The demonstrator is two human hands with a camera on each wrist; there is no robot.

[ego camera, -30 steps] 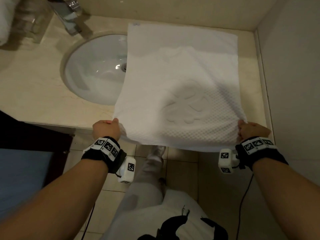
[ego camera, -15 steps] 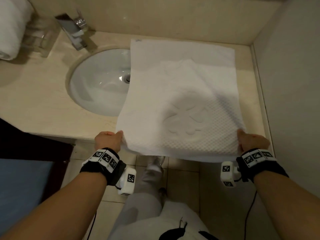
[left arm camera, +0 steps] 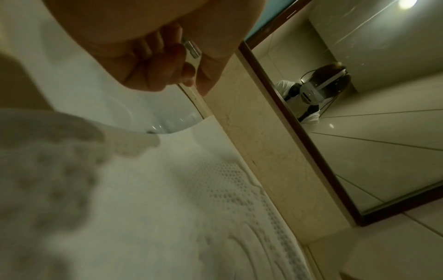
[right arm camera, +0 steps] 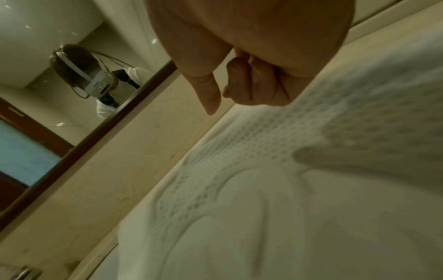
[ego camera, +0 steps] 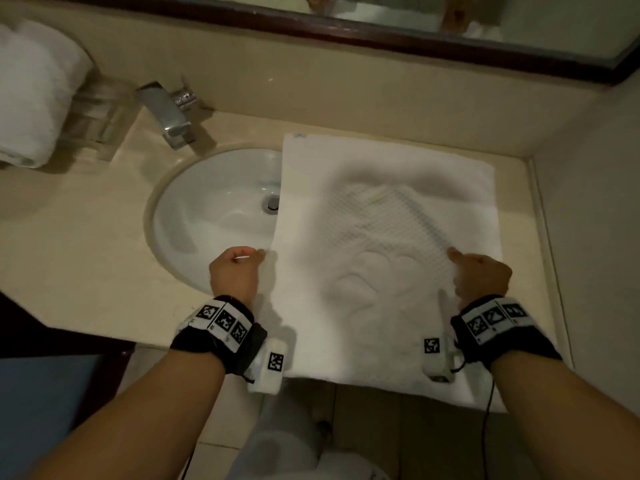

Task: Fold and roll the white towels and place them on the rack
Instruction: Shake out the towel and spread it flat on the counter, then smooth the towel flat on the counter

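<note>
Towel [ego camera: 388, 258] flat on counter [ego camera: 79, 244], left edge over sink [ego camera: 207, 216], near edge overhanging counter front, far edge short of backsplash. Left hand [ego camera: 235, 271] at towel's left edge, fingers curled; grip on cloth not discernible. Right hand [ego camera: 479, 275] over towel near right edge, fingers curled, empty, thumb out. Bare counter left of sink; wall close on right.
</note>
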